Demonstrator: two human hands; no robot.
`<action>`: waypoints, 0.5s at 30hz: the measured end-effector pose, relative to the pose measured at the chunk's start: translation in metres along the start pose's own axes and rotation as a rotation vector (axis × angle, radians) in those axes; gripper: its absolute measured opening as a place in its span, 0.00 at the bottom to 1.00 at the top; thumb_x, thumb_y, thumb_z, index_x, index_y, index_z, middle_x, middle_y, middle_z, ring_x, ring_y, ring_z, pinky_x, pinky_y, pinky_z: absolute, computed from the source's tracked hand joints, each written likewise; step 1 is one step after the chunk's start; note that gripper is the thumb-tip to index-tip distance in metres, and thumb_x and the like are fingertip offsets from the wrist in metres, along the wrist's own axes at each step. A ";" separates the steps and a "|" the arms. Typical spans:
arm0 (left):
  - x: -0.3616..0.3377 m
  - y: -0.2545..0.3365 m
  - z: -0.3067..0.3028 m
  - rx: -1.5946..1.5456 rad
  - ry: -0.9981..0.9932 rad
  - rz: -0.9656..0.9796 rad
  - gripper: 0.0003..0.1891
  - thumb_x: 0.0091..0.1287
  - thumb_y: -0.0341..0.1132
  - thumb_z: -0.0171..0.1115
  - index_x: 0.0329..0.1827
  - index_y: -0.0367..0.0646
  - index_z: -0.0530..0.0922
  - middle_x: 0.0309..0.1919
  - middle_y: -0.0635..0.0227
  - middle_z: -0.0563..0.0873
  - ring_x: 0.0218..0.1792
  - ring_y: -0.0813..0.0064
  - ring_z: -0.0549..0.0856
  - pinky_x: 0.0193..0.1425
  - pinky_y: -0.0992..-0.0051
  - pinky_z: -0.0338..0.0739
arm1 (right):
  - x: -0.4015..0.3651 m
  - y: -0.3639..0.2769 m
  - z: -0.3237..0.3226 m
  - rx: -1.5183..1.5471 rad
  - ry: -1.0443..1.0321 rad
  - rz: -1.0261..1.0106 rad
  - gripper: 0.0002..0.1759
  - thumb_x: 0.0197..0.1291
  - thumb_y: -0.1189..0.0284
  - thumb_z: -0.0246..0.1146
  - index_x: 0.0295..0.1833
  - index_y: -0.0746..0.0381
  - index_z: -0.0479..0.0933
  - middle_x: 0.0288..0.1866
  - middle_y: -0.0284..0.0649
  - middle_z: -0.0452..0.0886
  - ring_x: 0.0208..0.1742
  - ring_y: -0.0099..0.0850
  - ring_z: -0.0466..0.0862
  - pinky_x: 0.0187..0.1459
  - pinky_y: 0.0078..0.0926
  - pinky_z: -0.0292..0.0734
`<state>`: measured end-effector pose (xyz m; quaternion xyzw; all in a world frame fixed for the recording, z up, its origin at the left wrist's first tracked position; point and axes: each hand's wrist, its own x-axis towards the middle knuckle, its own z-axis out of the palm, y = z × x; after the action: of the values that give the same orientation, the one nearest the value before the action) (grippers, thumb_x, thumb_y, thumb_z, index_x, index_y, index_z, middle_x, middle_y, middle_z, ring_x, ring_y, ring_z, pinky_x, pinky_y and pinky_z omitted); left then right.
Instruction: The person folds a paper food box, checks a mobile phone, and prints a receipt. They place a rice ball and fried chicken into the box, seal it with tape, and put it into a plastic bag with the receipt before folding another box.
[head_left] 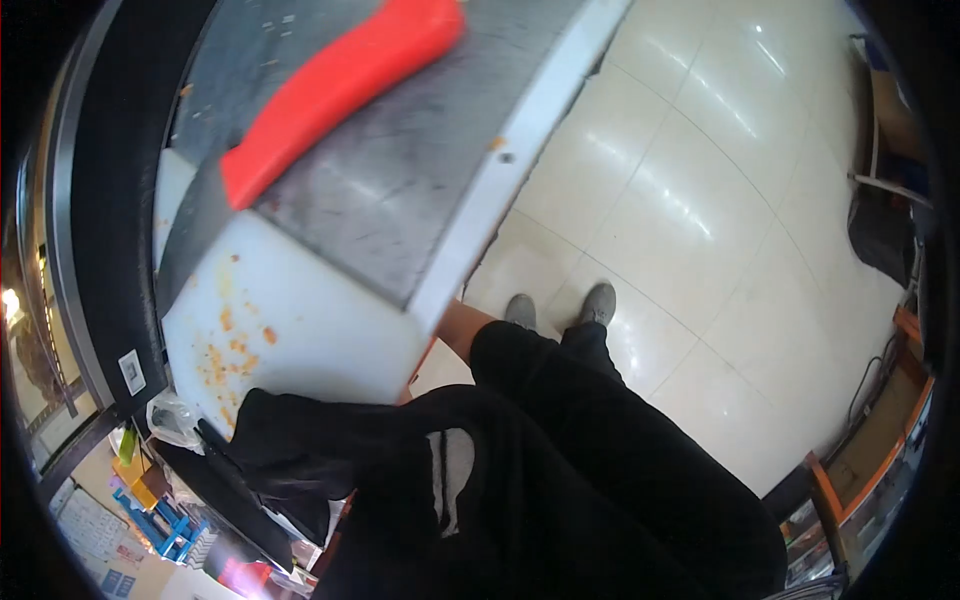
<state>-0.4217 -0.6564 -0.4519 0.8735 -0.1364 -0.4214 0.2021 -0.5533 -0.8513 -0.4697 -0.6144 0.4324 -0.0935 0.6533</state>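
Diagonally, the red-handled knife (262, 150) stretches over the metal table (400, 190), blade across the white board (310, 310), beyond the right forearm (457, 328); neither hand shows, so grip and nearness cannot be told.

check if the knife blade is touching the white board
Cannot tell: in the head view the knife blade overlaps the white board, but neither contact nor gap shows.

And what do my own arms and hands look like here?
Neither hand shows. Your right arm wears a loose black sleeve without visible markings, ending short so that a small stretch is bare. More black cloth spreads to the left, but I can't tell whether that's your left sleeve.
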 end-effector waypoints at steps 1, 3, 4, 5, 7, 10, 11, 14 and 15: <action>-0.018 -0.008 -0.009 -0.010 0.001 -0.007 0.20 0.75 0.46 0.46 0.54 0.36 0.74 0.44 0.55 0.81 0.37 0.62 0.84 0.35 0.70 0.80 | 0.003 -0.002 0.006 -0.003 0.004 -0.004 0.27 0.59 0.61 0.63 0.59 0.65 0.72 0.62 0.49 0.74 0.57 0.45 0.79 0.54 0.41 0.76; -0.050 -0.021 -0.021 -0.021 0.005 -0.014 0.19 0.74 0.45 0.47 0.53 0.36 0.74 0.43 0.55 0.81 0.37 0.61 0.83 0.36 0.69 0.79 | 0.010 -0.008 0.019 -0.018 0.026 -0.015 0.24 0.59 0.63 0.63 0.57 0.65 0.74 0.60 0.48 0.76 0.55 0.45 0.80 0.53 0.40 0.76; -0.063 -0.024 -0.023 -0.019 0.005 -0.007 0.19 0.74 0.44 0.48 0.52 0.35 0.75 0.43 0.54 0.81 0.37 0.60 0.83 0.36 0.68 0.79 | 0.018 -0.012 0.024 -0.020 0.038 -0.023 0.23 0.59 0.63 0.63 0.56 0.64 0.75 0.58 0.48 0.77 0.55 0.45 0.80 0.53 0.39 0.77; -0.076 -0.022 -0.023 -0.015 0.002 0.005 0.18 0.74 0.43 0.48 0.51 0.35 0.75 0.42 0.54 0.81 0.37 0.59 0.83 0.36 0.67 0.79 | 0.024 -0.017 0.025 -0.020 0.064 -0.026 0.21 0.59 0.64 0.63 0.55 0.64 0.76 0.57 0.48 0.77 0.54 0.45 0.81 0.53 0.39 0.77; -0.095 -0.012 -0.015 0.005 -0.010 0.055 0.17 0.73 0.42 0.49 0.50 0.35 0.75 0.41 0.53 0.81 0.37 0.58 0.83 0.37 0.66 0.79 | 0.031 -0.018 0.019 -0.014 0.178 -0.036 0.19 0.59 0.65 0.63 0.53 0.63 0.77 0.55 0.48 0.79 0.53 0.45 0.81 0.52 0.38 0.77; -0.111 0.028 0.016 0.101 -0.046 0.236 0.16 0.73 0.41 0.50 0.48 0.34 0.76 0.40 0.52 0.81 0.37 0.56 0.83 0.38 0.64 0.78 | 0.001 -0.003 -0.020 0.020 0.503 -0.048 0.15 0.59 0.67 0.63 0.50 0.62 0.80 0.51 0.48 0.81 0.51 0.44 0.82 0.51 0.37 0.77; -0.121 0.038 0.026 0.119 -0.053 0.293 0.15 0.72 0.40 0.51 0.47 0.34 0.76 0.39 0.51 0.81 0.37 0.55 0.83 0.39 0.63 0.78 | -0.021 0.005 -0.040 0.026 0.610 -0.038 0.14 0.59 0.68 0.63 0.49 0.61 0.81 0.50 0.48 0.82 0.50 0.44 0.83 0.51 0.36 0.77; -0.162 0.103 0.068 1.088 0.079 0.956 0.14 0.71 0.38 0.52 0.45 0.34 0.76 0.37 0.50 0.81 0.37 0.53 0.83 0.40 0.61 0.77 | -0.115 0.049 -0.109 -0.022 0.884 0.053 0.11 0.59 0.70 0.63 0.46 0.60 0.84 0.46 0.47 0.85 0.48 0.44 0.84 0.50 0.35 0.78; -0.180 0.126 0.079 1.286 0.165 1.125 0.13 0.71 0.38 0.52 0.45 0.34 0.76 0.37 0.50 0.81 0.37 0.52 0.83 0.40 0.60 0.77 | -0.152 0.077 -0.130 -0.134 0.973 0.039 0.11 0.60 0.69 0.64 0.46 0.60 0.84 0.45 0.46 0.85 0.48 0.41 0.84 0.51 0.33 0.77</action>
<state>-0.6021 -0.7127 -0.3155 0.6487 -0.7464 -0.0347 -0.1441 -0.7656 -0.8282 -0.4525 -0.5320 0.7039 -0.3296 0.3359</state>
